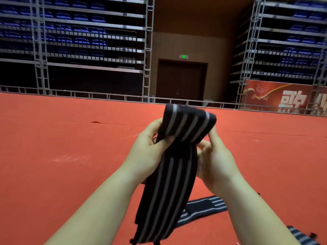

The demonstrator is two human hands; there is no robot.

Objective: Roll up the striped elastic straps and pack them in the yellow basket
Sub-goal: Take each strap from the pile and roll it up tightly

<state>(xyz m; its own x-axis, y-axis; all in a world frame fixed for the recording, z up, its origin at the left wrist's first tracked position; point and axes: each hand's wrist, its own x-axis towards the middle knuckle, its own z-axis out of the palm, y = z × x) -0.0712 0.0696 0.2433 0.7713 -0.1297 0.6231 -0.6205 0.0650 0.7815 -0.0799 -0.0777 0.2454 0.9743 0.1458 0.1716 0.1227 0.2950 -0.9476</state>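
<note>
A black elastic strap with grey stripes [168, 188] hangs in front of me, its top end wound into a partial roll [189, 124]. My left hand [150, 149] grips the roll's left side with the thumb pressed on the strap. My right hand [214, 158] holds the right side with fingers pinching under the roll. The strap's loose tail drops down between my forearms to the bottom edge. Another striped strap [205, 207] lies on the red floor below my right forearm. A further striped piece [300, 236] shows at the bottom right. No yellow basket is in view.
Red carpet floor [70, 156] stretches ahead to a low metal rail [88, 94]. Retracted bleachers with blue seats [79, 32] stand at left and right. A dark door [182, 82] sits in the brown wall. A red banner [283, 98] is at right.
</note>
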